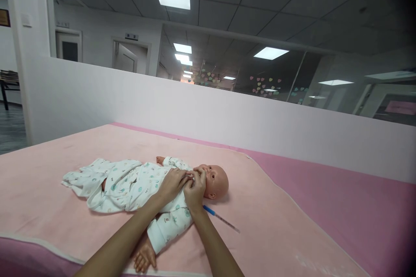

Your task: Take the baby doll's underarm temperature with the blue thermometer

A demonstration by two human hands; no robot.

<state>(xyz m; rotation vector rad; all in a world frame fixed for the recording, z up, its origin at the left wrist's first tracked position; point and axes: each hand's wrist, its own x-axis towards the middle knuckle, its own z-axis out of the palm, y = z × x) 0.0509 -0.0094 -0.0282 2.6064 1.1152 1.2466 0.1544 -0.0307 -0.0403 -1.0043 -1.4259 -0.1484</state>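
A baby doll (218,180) lies on its back on a pink mat, its bald head to the right. It wears a white printed gown (126,177), spread out loosely over its legs. My left hand (174,183) rests on the doll's upper chest with its fingers bent toward the neckline. Close beside it, my right hand (195,187) is closed in a pinch just below the doll's chin. The fingertips of both hands meet at the neckline, where whatever they hold is hidden. Beside my right wrist lies a thin, see-through rod with a blue end (209,210).
The pink mat (276,233) covers a padded surface with a darker pink border (325,177). A low white wall (208,112) runs along the far side, with glass above it. One doll hand (145,257) lies near the front edge.
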